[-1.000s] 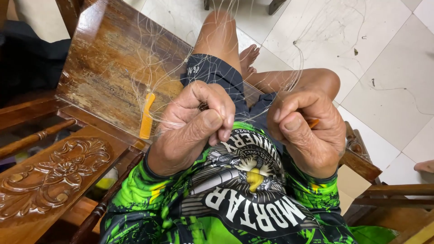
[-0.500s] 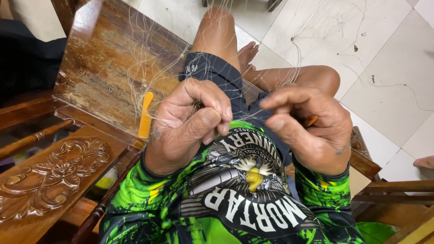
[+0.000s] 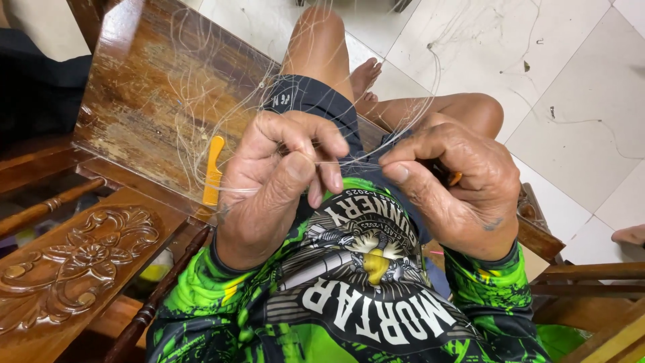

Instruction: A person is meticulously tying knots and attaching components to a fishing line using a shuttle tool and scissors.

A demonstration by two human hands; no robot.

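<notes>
My left hand (image 3: 272,181) and my right hand (image 3: 457,188) are raised in front of my chest, close together. Both pinch thin, clear fishing-net line (image 3: 222,101) that fans out over the wooden table and my lap. The left thumb and fingers are closed on a strand. My right hand's forefinger points left along the line, and a small orange tool (image 3: 455,179) peeks out from its fist. An orange comb-like piece (image 3: 213,169) hangs in the strands just left of my left hand.
A worn wooden tabletop (image 3: 141,87) lies to the left, with a carved wooden chair arm (image 3: 67,269) below it. Another wooden armrest (image 3: 537,235) is at the right. My bare legs (image 3: 316,47) cross over a white tiled floor (image 3: 578,101).
My hands have drawn slightly apart and the right hand has turned, its forefinger now stretched along the line. The view has shifted a little.
</notes>
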